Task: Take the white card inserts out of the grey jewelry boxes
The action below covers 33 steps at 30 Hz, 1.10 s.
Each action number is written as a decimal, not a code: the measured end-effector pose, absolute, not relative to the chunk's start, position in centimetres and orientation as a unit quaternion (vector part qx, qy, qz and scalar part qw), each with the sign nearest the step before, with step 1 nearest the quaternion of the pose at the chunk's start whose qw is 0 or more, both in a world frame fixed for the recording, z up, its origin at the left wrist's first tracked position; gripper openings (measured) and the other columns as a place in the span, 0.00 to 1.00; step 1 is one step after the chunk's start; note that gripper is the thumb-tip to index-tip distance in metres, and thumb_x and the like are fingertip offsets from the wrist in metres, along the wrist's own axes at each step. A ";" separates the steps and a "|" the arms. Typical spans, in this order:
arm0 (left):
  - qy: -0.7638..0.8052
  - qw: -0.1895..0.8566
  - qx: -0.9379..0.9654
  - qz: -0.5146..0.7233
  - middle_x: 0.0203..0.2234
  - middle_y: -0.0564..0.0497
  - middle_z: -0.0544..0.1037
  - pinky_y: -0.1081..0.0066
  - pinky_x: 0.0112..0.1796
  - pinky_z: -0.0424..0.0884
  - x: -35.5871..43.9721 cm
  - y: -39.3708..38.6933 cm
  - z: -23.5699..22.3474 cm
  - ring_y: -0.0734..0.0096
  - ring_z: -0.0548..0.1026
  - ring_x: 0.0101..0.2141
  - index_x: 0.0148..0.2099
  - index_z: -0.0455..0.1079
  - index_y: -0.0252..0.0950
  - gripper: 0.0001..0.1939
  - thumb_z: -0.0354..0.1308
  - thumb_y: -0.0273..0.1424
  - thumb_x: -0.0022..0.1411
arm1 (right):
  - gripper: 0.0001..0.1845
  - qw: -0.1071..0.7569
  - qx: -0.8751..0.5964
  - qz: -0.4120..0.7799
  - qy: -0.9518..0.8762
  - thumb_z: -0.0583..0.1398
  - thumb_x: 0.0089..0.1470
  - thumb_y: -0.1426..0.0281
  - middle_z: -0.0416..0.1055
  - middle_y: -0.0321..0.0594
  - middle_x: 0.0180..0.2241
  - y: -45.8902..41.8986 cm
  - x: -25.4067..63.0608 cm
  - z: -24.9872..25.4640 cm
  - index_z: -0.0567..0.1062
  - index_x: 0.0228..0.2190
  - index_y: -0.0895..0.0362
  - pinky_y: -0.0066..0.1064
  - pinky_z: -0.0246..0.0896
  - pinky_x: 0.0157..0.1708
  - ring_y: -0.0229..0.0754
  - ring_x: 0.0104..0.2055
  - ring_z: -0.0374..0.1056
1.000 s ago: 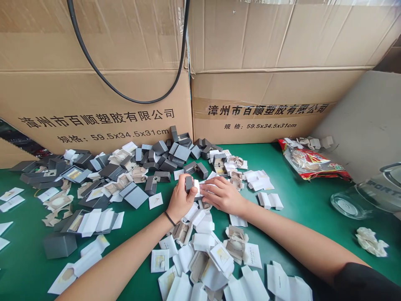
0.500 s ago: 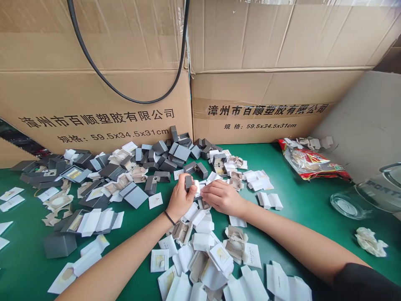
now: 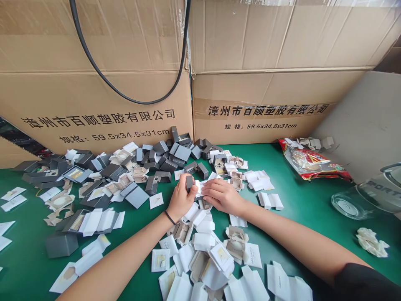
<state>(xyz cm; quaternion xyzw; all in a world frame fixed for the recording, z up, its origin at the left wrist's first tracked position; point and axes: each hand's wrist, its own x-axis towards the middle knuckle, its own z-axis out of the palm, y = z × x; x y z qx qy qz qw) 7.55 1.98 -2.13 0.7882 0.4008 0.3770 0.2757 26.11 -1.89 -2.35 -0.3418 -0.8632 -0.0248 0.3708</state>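
My left hand (image 3: 181, 196), with a black band at the wrist, is closed round a small dark grey box (image 3: 189, 182). A white piece (image 3: 197, 188) sticks out from the box's right side, between the two hands. My right hand (image 3: 223, 195) has its fingers bent together on the right edge of this white piece; the fingertips are partly hidden. Below the hands lies a heap of folded white card pieces (image 3: 202, 241). Behind them is a pile of dark grey boxes (image 3: 180, 152), some of them opened up.
Two large cardboard cartons (image 3: 94, 96) stand along the back, and a black cable (image 3: 125, 98) hangs before them. At right on the green table (image 3: 300, 209) are a red plastic bag (image 3: 310, 161), a clear jar (image 3: 352, 205) and crumpled paper (image 3: 372, 241). More torn card (image 3: 59, 202) lies left.
Both hands keep their place and hold on the box and the white piece. The whole view has shifted very slightly.
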 end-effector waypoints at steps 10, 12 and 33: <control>0.381 0.256 0.806 0.373 0.35 0.46 0.68 0.65 0.34 0.67 7.7 1.6 -2.1 0.65 0.70 0.33 0.45 0.54 0.37 0.29 0.36 0.57 0.57 | 0.13 0.403 -0.421 0.080 -0.809 0.57 0.54 0.62 0.68 0.46 0.40 -2.0 24.9 -1.7 0.65 0.39 0.56 0.37 0.64 0.40 0.44 0.41 0.63; 0.377 0.255 0.809 0.372 0.36 0.46 0.68 0.65 0.34 0.68 7.7 1.6 -2.2 0.64 0.71 0.34 0.45 0.54 0.37 0.30 0.36 0.58 0.57 | 0.14 0.408 -0.411 0.093 -0.810 0.58 0.53 0.62 0.69 0.46 0.42 -2.0 24.8 -1.7 0.65 0.40 0.56 0.37 0.64 0.41 0.45 0.42 0.64; 0.381 0.242 0.819 0.356 0.34 0.46 0.69 0.66 0.34 0.68 7.8 1.7 -2.2 0.63 0.70 0.33 0.44 0.54 0.37 0.32 0.35 0.60 0.55 | 0.09 0.355 -0.391 0.003 -0.850 0.54 0.50 0.73 0.68 0.46 0.39 -2.0 24.7 -1.0 0.70 0.35 0.56 0.36 0.65 0.38 0.43 0.38 0.62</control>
